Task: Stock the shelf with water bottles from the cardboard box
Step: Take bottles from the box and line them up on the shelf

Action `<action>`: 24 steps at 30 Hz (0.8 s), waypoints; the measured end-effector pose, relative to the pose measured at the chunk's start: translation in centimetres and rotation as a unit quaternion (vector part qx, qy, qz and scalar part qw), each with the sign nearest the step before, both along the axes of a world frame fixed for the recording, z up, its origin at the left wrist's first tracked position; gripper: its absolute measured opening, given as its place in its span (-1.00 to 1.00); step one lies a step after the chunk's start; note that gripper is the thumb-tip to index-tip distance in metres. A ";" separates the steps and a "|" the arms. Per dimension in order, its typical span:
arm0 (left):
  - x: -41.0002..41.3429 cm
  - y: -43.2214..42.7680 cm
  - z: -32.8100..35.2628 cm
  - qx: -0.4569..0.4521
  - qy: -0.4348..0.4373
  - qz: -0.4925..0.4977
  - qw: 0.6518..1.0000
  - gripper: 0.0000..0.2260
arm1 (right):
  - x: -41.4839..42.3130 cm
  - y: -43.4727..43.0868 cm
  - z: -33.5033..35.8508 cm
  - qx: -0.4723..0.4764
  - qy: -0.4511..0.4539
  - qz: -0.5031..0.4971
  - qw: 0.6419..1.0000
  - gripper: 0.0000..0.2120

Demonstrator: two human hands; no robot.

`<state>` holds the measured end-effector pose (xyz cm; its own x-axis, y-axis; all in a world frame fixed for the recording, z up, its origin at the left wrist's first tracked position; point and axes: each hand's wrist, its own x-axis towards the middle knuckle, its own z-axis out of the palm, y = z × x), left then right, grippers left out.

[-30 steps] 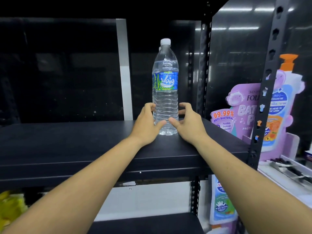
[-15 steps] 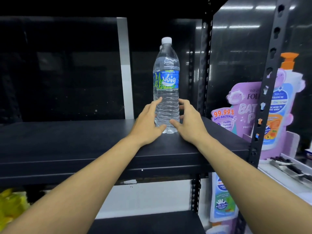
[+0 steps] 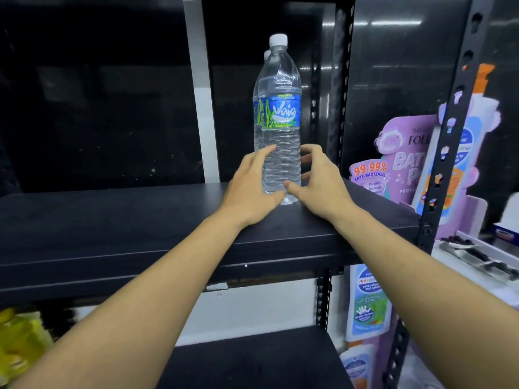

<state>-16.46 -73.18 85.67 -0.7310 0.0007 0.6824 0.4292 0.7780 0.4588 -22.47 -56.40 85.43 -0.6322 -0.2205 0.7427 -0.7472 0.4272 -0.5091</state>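
At the shelf's right end, near the front edge: one water bottle (image 3: 280, 127), upright, blue label facing out; a second bottle (image 3: 259, 108) directly behind, mostly hidden. Left hand (image 3: 250, 186) and right hand (image 3: 320, 181): loosely curled around the front bottle's lower body, fingers now higher on its sides than a second ago, neither clamped. Judgement: final squaring-up; bottle placed, release due. Shelf (image 3: 112, 220) otherwise bare; cardboard box not visible.
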 end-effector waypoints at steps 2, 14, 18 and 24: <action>0.0 0.1 -0.1 -0.001 0.003 -0.010 1.000 -0.21 | 0.2 0.0 0.1 0.009 0.014 -0.009 1.000 -0.28; 1.2 0.8 0.1 -0.042 0.005 0.010 0.999 -0.24 | 3.4 1.4 0.3 0.025 0.050 -0.138 0.989 -0.41; 4.7 2.3 0.1 -0.066 0.027 -0.004 0.997 -0.37 | 6.4 4.6 -0.3 0.074 0.070 -0.177 0.979 -0.55; 10.8 7.5 -1.7 -0.140 0.037 0.014 0.989 -0.55 | 11.2 10.4 -2.9 0.141 0.104 -0.183 0.967 -0.63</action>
